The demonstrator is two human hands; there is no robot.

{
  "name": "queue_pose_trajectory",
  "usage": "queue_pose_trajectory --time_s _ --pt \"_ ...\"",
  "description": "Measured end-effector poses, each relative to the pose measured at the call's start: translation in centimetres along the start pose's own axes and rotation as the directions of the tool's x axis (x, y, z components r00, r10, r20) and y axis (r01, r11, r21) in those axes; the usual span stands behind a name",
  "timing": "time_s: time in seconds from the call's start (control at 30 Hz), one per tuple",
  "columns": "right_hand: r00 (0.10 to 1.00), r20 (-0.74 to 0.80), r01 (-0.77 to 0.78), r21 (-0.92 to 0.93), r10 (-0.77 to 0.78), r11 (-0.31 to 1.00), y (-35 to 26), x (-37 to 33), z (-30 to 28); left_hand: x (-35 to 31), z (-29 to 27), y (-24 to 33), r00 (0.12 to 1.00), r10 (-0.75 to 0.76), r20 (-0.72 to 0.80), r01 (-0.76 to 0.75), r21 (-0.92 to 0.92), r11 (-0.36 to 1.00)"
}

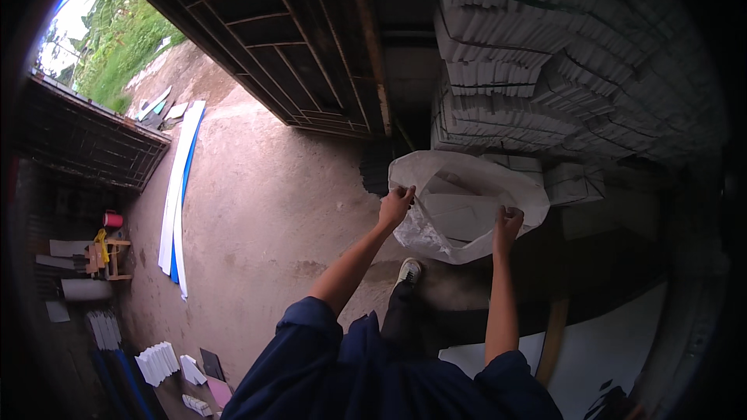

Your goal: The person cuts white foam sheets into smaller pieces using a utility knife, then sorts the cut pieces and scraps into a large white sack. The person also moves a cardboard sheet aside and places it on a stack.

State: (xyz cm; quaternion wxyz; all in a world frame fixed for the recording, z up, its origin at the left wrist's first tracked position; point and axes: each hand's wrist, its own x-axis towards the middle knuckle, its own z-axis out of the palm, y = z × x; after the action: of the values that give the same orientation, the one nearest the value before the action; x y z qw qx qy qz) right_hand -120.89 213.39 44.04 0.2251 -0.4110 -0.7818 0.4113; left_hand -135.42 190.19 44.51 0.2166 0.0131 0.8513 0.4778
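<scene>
A large white sack [436, 239], wide at the mouth, hangs between my two hands in front of me. My left hand [397, 207] is closed on the left side of its rim. On the right, my right hand [508, 222] grips the opposite part of the rim. Pale material shows inside the sack, but I cannot make out what it is. The sack's bottom is out of sight.
Strapped stacks of white sheets [498, 70] rise beyond the sack. A dark metal gate [303, 54] stands open to the outdoors. Long white and blue strips [180, 194] lie on the concrete floor at left. White boards [607, 342] lie at lower right, and a small wooden stool [117, 259] stands far left.
</scene>
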Motion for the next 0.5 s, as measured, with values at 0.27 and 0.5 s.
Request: queue_pose_trajectory --time_s 0.27,0.5 --pt "0.928 -0.368 -0.276 -0.581 0.055 0.766 -2.1 -5.5 0.1 0.1 -2.8 -4.2 0.998 -0.031 -0.047 0.028 -0.066 0.997" --pt "0.992 -0.006 -0.117 -0.337 0.122 0.934 1.2 -3.5 -6.4 -4.3 -3.8 -0.5 0.991 0.134 0.006 -0.131 -0.164 0.978"
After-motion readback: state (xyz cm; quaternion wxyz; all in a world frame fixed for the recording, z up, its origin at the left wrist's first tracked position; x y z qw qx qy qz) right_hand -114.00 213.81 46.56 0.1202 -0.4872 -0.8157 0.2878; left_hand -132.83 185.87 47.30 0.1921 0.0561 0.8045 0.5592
